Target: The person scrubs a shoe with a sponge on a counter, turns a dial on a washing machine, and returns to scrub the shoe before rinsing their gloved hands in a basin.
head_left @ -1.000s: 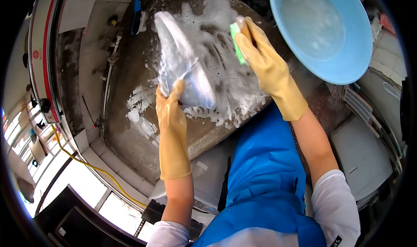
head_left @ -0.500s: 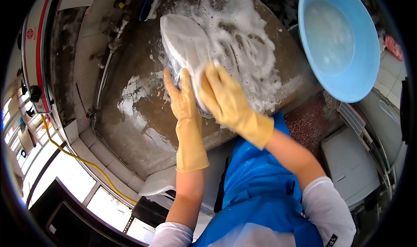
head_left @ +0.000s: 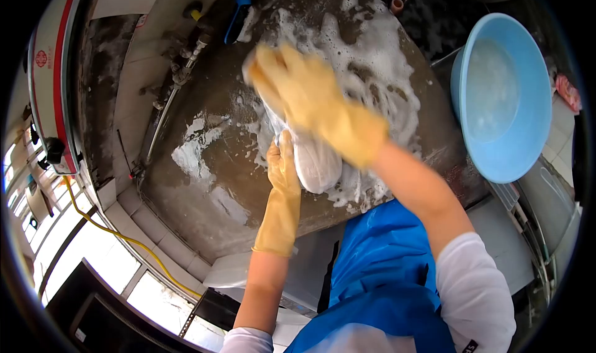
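Note:
A soapy white shoe (head_left: 316, 164) lies at the middle of the wet brown work surface, its sole facing up. My left hand (head_left: 283, 165), in a yellow rubber glove, grips the shoe along its left side. Over the upper part of the shoe is my right hand (head_left: 301, 92), also gloved and blurred by motion. Its fingers are bent over the sole; the green and white sponge seen earlier is hidden now. White suds (head_left: 372, 74) spread over the surface to the right of the shoe.
A light blue basin (head_left: 528, 105) of cloudy water stands at the right. A blue-handled brush (head_left: 241, 8) lies at the top of the work surface (head_left: 180, 210). Metal pipes (head_left: 164, 114) run along the left wall, and a yellow hose (head_left: 130, 239) hangs lower left.
The shoe has been turned from its side to sole up. My right hand has come from beside the basin onto the shoe and moved up along it. The sponge has gone out of sight.

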Demonstrator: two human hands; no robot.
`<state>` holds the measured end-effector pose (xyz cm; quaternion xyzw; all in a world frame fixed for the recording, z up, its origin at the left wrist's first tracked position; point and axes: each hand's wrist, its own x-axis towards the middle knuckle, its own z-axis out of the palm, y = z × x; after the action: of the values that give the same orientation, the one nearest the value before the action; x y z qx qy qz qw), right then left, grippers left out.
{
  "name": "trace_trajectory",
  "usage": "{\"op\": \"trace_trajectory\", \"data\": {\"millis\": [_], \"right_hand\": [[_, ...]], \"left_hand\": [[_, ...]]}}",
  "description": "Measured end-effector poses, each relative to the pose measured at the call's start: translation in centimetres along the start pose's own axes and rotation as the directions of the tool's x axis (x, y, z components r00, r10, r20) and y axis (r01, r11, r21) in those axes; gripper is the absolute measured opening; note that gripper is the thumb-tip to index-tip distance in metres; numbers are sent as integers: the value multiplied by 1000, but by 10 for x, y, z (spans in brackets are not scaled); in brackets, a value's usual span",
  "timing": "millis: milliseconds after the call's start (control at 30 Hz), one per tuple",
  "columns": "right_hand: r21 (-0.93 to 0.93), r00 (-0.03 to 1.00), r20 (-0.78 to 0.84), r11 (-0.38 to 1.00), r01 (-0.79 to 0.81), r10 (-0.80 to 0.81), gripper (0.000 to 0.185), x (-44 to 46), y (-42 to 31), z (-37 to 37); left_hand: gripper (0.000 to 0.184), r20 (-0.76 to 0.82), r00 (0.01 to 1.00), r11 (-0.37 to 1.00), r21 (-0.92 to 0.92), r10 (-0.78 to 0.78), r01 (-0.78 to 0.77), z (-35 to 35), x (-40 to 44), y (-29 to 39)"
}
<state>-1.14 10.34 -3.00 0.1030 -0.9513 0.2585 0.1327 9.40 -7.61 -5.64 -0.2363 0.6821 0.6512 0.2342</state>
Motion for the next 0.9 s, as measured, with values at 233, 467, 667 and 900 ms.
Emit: {"op": "trace_trajectory", "data": {"millis": [233,467,667,900], "right_hand": [[210,992,-116,975,71,-47,46,39,14,35],[272,983,182,962,-20,-31,39,3,-1,-26],[388,974,-102,894,224,-200,41,69,70,56],[366,975,219,923,-117,36,33,-37,18,-31]], "left_hand": [[44,-10,999,994,-98,-41,39,8,-2,8],[47,-80,997,1000,-4,1,-1,12,-4,12],[50,-110,991,997,-32,-76,73,13,-2,10],[45,5,997,988,-140,-72,72,11,-4,11]]}}
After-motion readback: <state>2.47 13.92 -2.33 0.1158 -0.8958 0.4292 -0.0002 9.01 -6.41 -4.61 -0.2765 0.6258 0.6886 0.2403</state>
